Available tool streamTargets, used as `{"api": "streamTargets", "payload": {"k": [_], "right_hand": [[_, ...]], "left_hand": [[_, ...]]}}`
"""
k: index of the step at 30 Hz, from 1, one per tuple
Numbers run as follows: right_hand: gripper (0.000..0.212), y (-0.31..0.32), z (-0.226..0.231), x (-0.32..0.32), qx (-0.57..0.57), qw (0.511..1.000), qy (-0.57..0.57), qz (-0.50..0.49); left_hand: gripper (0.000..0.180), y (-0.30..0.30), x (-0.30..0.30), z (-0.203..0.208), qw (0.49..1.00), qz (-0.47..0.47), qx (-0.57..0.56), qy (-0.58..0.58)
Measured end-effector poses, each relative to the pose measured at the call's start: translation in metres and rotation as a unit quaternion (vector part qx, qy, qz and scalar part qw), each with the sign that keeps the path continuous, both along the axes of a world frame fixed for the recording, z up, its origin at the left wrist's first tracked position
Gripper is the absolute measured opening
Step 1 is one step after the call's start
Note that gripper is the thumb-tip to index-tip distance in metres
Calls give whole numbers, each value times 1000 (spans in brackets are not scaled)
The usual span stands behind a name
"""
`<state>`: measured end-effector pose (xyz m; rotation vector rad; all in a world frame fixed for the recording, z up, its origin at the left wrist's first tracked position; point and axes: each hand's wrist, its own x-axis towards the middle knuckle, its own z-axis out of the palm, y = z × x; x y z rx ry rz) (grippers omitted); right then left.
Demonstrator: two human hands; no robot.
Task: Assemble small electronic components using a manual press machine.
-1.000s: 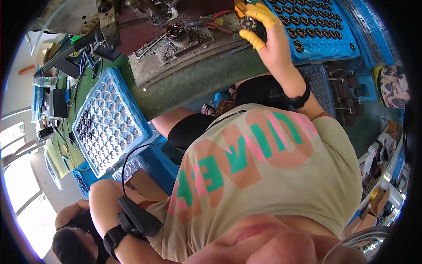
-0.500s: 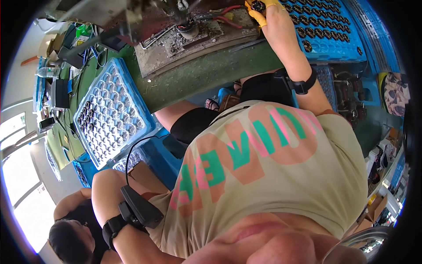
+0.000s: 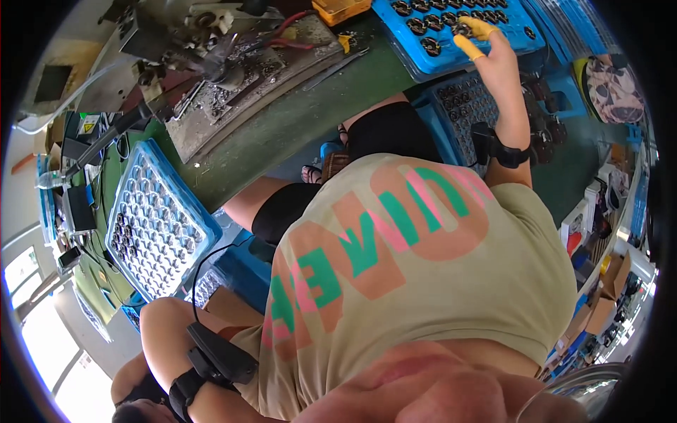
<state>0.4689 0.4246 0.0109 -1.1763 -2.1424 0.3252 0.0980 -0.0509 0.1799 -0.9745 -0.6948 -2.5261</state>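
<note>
My right hand [image 3: 499, 65], with yellow covers on its fingertips, is over the blue tray [image 3: 423, 69] at the far right. Thumb and fingers close round a small motor stator [image 3: 463, 30], round and black with metallic glints. Several similar round parts stand in rows in that tray, just left of the hand and beyond it. My left arm [image 3: 162, 331] is bent at the lower left with a black strap on it, and its hand is outside the picture.
A dirty metal machine base [image 3: 240, 106] with red-handled pliers [image 3: 290, 35] stands on the green bench [image 3: 282, 141]. A yellow box [image 3: 340, 10] sits behind it. Left is a tray [image 3: 159, 225] with a few dark parts. Another person [image 3: 141, 388] is at lower left.
My right hand has moved right, from beside the machine base to over the blue tray, carrying the round part. The view has shifted too, showing more of the machine.
</note>
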Motion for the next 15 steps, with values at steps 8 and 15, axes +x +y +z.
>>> {"api": "streamTargets", "payload": {"k": [8, 15], "right_hand": [[36, 2, -18, 5, 3, 997, -79, -20], [38, 0, -18, 8, -21, 999, 28, -16]], "left_hand": [[34, 11, 15, 15, 1000, -26, -5, -17], [35, 14, -1, 21, 998, -39, -3, -43]]}}
